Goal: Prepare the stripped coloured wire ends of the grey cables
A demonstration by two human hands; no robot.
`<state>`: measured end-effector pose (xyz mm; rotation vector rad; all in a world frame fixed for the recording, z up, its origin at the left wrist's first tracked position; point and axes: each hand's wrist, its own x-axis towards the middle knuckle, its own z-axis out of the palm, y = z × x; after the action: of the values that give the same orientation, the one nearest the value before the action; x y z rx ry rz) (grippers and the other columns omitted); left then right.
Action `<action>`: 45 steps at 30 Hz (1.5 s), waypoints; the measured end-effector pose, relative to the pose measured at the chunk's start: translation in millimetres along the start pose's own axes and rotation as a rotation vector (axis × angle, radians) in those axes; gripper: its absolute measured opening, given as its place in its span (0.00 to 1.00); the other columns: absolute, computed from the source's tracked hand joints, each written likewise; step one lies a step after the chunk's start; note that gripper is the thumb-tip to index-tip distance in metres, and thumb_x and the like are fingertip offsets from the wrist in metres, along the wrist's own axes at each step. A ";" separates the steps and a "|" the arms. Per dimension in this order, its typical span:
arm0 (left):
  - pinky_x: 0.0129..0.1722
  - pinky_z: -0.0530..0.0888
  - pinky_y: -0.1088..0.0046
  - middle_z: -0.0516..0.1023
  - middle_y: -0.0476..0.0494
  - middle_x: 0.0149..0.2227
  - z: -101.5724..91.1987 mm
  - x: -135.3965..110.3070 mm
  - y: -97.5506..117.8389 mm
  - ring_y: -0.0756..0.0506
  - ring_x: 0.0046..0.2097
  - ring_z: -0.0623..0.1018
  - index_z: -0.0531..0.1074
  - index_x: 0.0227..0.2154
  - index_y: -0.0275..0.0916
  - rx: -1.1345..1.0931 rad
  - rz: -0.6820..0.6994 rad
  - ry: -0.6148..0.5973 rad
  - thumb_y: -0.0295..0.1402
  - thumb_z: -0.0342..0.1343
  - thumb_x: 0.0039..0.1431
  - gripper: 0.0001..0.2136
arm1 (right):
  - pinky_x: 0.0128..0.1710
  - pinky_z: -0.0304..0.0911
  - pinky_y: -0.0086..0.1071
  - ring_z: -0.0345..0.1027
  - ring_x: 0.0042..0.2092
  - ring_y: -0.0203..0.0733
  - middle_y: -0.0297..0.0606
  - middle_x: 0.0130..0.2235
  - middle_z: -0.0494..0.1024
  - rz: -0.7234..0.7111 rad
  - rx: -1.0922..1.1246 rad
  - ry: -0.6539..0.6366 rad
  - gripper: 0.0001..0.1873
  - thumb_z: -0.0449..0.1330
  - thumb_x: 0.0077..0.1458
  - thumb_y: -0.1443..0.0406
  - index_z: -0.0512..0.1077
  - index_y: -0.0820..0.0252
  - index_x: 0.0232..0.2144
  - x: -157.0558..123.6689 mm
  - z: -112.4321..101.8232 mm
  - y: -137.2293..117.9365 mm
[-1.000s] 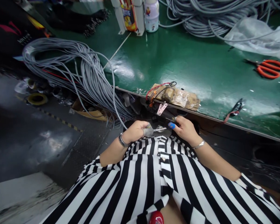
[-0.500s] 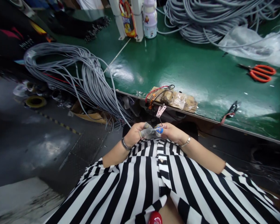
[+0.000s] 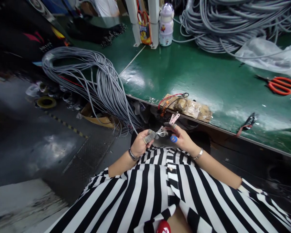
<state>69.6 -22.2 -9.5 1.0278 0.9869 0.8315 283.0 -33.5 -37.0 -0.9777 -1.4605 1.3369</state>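
Observation:
My left hand [image 3: 142, 144], with grey finger cots, pinches the end of a grey cable [image 3: 132, 124] that runs up into a big grey coil [image 3: 87, 74] hanging off the green bench's [image 3: 208, 74] left corner. Thin bared wires [image 3: 162, 131] fan out from the cable end between both hands. My right hand [image 3: 180, 137], a blue cot on its thumb, is closed on those wire tips just below the bench edge. A pink clip [image 3: 174, 118] hangs from a taped brown block [image 3: 189, 108] with red and black leads right above the hands.
Orange scissors [image 3: 280, 84] lie at the right on the bench, small black snips [image 3: 248, 122] near its front edge. More grey cable coils [image 3: 228, 22] and a plastic bag [image 3: 274, 53] sit at the back, beside a small bottle [image 3: 166, 24]. A dark floor with a tape roll [image 3: 46, 102] lies left.
The hands met over the cable end, then rose toward the pink clip and drew slightly apart, and the bared wires now show fanned out between them. The camera view drifted slightly.

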 end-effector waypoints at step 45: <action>0.21 0.67 0.78 0.74 0.46 0.20 0.9 11.8 18.5 0.53 0.20 0.70 0.79 0.32 0.32 0.402 0.066 -0.594 0.43 0.62 0.53 0.16 | 0.17 0.40 0.25 0.43 0.18 0.26 0.25 0.16 0.57 0.503 0.378 0.070 0.23 0.65 0.45 0.48 0.64 0.61 0.21 -10.8 2.9 -7.8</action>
<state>72.6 -6.0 5.1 1.5464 0.6149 0.3369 283.4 -45.4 -30.4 -1.1622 -0.8846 1.8352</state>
